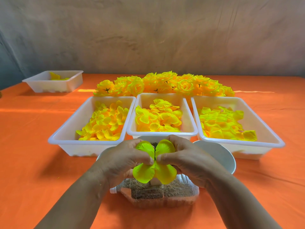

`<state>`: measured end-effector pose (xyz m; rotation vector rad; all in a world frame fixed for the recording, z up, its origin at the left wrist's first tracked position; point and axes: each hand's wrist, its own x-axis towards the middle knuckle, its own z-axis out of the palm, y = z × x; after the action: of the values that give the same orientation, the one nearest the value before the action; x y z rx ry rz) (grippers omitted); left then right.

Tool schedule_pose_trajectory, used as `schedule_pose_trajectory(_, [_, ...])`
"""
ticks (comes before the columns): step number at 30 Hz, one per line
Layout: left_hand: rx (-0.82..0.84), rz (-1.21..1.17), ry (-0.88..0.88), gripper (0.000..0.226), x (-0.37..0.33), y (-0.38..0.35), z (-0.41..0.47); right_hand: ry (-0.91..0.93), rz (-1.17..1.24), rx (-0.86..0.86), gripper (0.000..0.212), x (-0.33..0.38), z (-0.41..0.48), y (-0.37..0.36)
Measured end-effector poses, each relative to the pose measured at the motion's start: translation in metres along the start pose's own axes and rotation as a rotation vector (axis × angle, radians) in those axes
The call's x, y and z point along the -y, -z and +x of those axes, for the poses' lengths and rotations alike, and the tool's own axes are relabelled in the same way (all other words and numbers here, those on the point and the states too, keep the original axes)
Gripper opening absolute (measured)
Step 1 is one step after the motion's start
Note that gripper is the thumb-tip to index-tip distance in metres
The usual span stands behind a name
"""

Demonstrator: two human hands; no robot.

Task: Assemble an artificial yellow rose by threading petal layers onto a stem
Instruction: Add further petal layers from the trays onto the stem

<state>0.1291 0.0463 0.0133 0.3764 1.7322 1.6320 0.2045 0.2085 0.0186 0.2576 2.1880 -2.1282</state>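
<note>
My left hand and right hand pinched the petal layer above the bottle; even pressure seemed best to seat it squarely.

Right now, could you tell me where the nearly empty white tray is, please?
In the head view, the nearly empty tray sits far left at the back of the orange tablecloth, left of the finished roses.
</note>
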Motion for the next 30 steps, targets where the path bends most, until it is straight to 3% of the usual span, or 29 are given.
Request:
schedule_pose_trajectory(12, [0.009,0.015,0.089,0.059,0.005,0.002,0.0,-0.077,-0.031,0.012,0.027,-0.002,-0.001,0.003])
schedule_pose_trajectory(18, [0.011,0.091,0.119,0.06,0.001,0.003,-0.006,-0.104,-0.312,-0.04,0.026,0.001,-0.001,0.007])
schedule_pose_trajectory(21, [-0.064,0.228,0.064,0.06,-0.009,0.012,-0.012,-0.094,-0.432,-0.079,0.03,0.004,-0.005,0.012])
schedule_pose_trajectory(25, [-0.234,0.539,-0.134,0.056,-0.023,0.022,-0.019,-0.032,-0.56,-0.132,0.027,0.013,-0.01,0.022])
schedule_pose_trajectory(30, [-0.051,0.614,-0.25,0.048,-0.022,0.002,-0.017,0.017,-0.514,-0.156,0.011,0.019,-0.008,0.024])
